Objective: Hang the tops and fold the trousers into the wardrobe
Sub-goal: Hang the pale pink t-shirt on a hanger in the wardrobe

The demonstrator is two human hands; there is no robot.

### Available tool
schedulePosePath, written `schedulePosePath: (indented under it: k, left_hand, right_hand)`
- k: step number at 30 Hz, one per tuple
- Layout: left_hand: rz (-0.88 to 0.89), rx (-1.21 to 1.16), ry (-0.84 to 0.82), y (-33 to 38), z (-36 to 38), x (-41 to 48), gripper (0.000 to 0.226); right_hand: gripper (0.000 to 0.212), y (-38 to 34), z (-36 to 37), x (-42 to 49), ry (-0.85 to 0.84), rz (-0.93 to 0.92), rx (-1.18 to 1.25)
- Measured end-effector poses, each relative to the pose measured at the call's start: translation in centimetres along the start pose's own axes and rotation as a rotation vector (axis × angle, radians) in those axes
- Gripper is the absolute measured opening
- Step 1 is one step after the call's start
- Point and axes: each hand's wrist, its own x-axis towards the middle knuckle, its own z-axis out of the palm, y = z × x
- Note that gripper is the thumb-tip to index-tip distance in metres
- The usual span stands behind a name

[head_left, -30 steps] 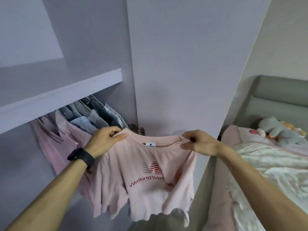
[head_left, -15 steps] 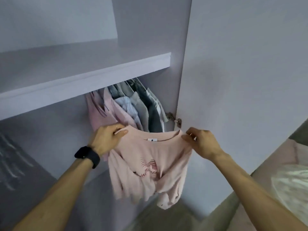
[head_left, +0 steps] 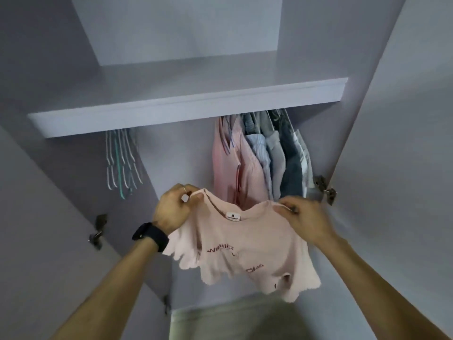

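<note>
While we hold the pink top (head_left: 245,246) before the open wardrobe (head_left: 171,153), just below its shelf (head_left: 186,106), left hand (head_left: 172,208) and right hand (head_left: 304,217) each pinch a shoulder seam. Light, limp fabric that sags between our hands; the shoulders look like the best hold for threading a spare hanger (head_left: 121,160).

- Left hand (head_left: 175,208) is raised ahead, thumb and fingers pinching one shoulder of the top (head_left: 247,241).
- Left wrist wears a black watch (head_left: 150,236); the bare forearm reaches up from lower left.
- Right hand (head_left: 307,220) is about level, pinching the other shoulder; the bare forearm reaches from lower right.
</note>
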Motion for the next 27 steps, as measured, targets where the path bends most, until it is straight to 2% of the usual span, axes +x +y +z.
schedulePosePath:
  k: [2, 6, 8, 10, 13, 16, 21, 27]
  left_hand:
    - [-0.076, -0.02, 0.008, 0.1, -0.2, -1.7, 0.006]
    - [-0.157, -0.043, 0.016, 0.7, -0.8, -3.4, 0.009]
    - [-0.192, -0.072, 0.021, 1.1, -1.3, -3.9, 0.012]
    - [-0.225, -0.136, 0.025, 1.6, -1.4, -3.7, 0.012]
    - [-0.25, -0.206, 0.01, 2.1, -2.3, -3.6, 0.012]
    - [-0.237, -0.277, -0.043, 2.6, -3.4, -3.8, 0.012]
    - [-0.201, -0.349, -0.15, 2.8, -5.5, -4.6, 0.026]
    - [-0.054, -0.08, -0.085, 2.1, -7.0, -5.9, 0.012]
  right_hand:
    - [0.011, -0.8, 0.8, 0.4, -0.012, -0.035, 0.116]
    - [0.005, -4.3, 2.5, 1.0, -0.192, -0.147, 0.211]
    - [0.014, -6.7, 2.9, 1.3, -0.24, -0.188, 0.255]
    - [0.023, -8.3, 3.2, 1.9, -0.239, -0.198, 0.275]
    - [0.024, -10.7, 4.0, 2.7, -0.206, -0.197, 0.283]
    - [0.03, -13.1, 4.5, 3.3, -0.172, -0.184, 0.232]
    - [0.027, -15.8, 5.0, 3.8, -0.158, -0.176, 0.145]
    - [0.015, -16.7, 5.5, 4.2, -0.302, -0.263, 0.215]
